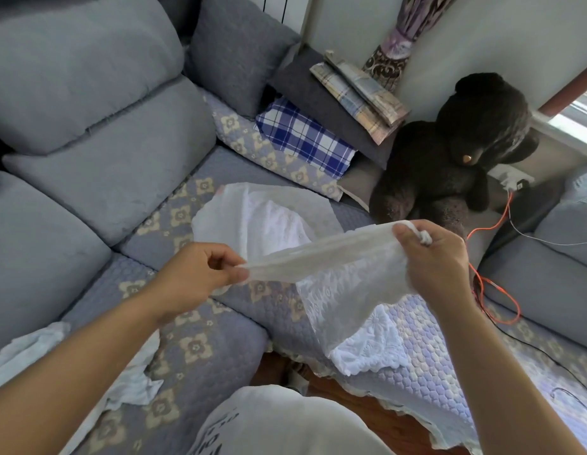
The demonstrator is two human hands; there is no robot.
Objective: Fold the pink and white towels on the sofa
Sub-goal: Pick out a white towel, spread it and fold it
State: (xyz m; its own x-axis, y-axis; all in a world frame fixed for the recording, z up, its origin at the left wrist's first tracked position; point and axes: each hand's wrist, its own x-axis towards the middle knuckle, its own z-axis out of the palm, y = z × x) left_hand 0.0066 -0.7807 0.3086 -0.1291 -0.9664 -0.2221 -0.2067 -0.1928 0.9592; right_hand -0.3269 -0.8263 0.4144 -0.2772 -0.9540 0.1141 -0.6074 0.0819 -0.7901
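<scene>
A white lace towel (335, 277) is stretched in the air between my hands, above the sofa seat. My left hand (197, 274) pinches its left corner. My right hand (433, 257) grips the right corner, with a bit of cloth poking out past the fingers. The lower part of the towel hangs down onto the seat. Behind it on the sofa lies another pale, faintly pink towel (252, 218), spread loosely. A third crumpled white cloth (134, 379) sits under my left forearm.
The grey sofa (88, 142) has large back cushions and a quilted flowered cover. A blue plaid pillow (305, 136) and folded checked cloths (361, 93) lie at the far end. A black teddy bear (456, 149) sits right. Orange cable (495, 303) trails by the right seat.
</scene>
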